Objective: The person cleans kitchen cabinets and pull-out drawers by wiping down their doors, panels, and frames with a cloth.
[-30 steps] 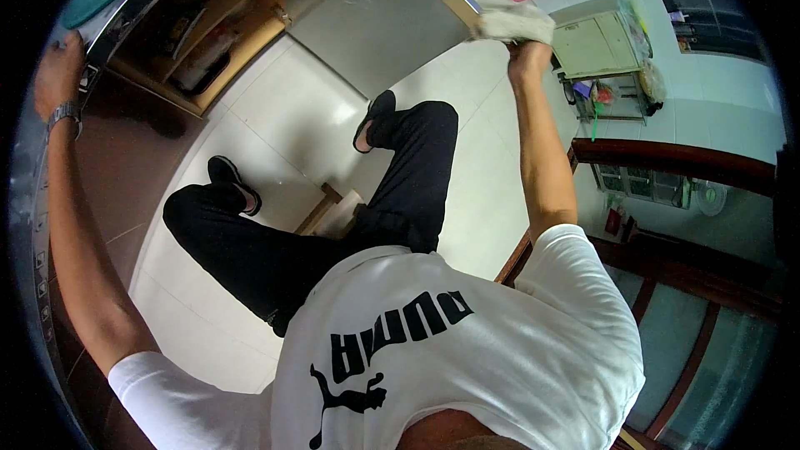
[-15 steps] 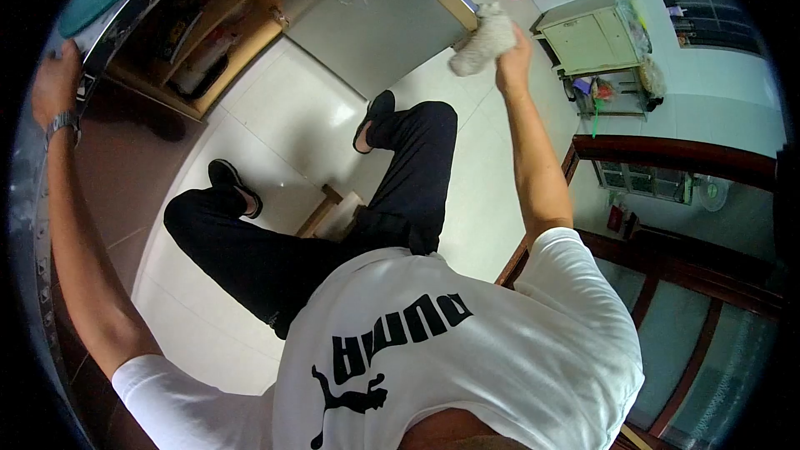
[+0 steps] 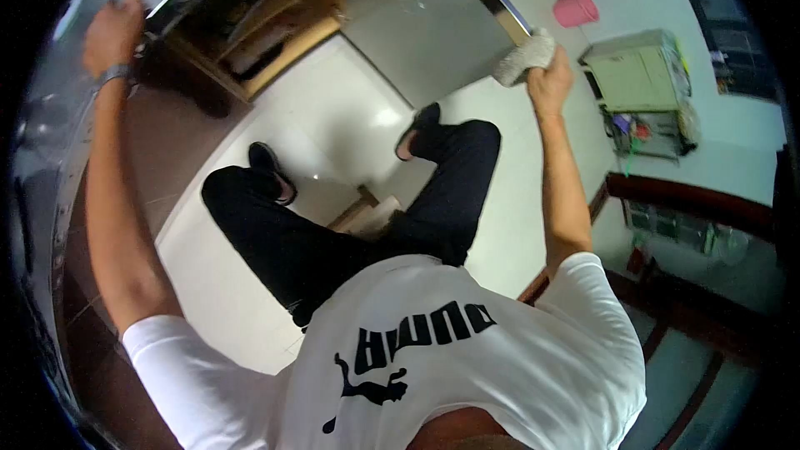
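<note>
Above a glossy white tiled floor [image 3: 521, 179], the right hand [image 3: 552, 83] grips a fluffy off-white cloth [image 3: 525, 60] beside a flat silver-grey door panel [image 3: 417, 25]; the left hand [image 3: 115, 33] is at the shiny dark counter [image 3: 42, 142], its grip unclear. Pressing too hard could swing the panel away.

This looks like a kitchen in a home. A long shiny counter [image 3: 46, 129] runs along the left side, and under it is an open wooden cupboard [image 3: 283, 64] with a shelf. The floor [image 3: 321, 108] has big pale tiles. A pink bucket [image 3: 576, 9] is by the wall [image 3: 725, 150], near a little green cabinet [image 3: 637, 73] with things underneath.
</note>
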Demonstrator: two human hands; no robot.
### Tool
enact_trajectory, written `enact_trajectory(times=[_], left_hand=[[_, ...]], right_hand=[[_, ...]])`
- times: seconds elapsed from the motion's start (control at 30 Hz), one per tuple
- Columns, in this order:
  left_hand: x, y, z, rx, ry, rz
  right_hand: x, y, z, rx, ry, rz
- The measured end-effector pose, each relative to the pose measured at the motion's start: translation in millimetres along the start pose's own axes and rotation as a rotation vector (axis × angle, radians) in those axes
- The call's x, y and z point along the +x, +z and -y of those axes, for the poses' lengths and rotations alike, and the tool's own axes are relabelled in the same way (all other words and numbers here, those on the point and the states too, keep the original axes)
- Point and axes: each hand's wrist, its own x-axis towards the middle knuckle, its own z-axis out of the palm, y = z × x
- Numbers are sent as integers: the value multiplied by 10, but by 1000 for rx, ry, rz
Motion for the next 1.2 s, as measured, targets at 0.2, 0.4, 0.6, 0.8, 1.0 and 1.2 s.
enact_trajectory(times=[0.2, 0.4, 0.6, 0.8, 1.0, 1.2], left_hand=[[-200, -169, -157, -31, 46, -49], [-264, -135, -216, -24, 256, -273], [-368, -163, -220, -81, 392, -314], [-367, -140, -197, -30, 578, -399], [-346, -88, -180, -27, 628, -439], [-315, -76, -182, -8, 683, -437]], right_hand=[[241, -48, 187, -261, 36, 155], [209, -150, 52, -34, -401, 135], [231, -234, 166, -123, -151, 320], [264, -57, 228, -316, 98, 324], [300, -229, 47, 15, -248, 344], [394, -347, 301, 10, -139, 427]])
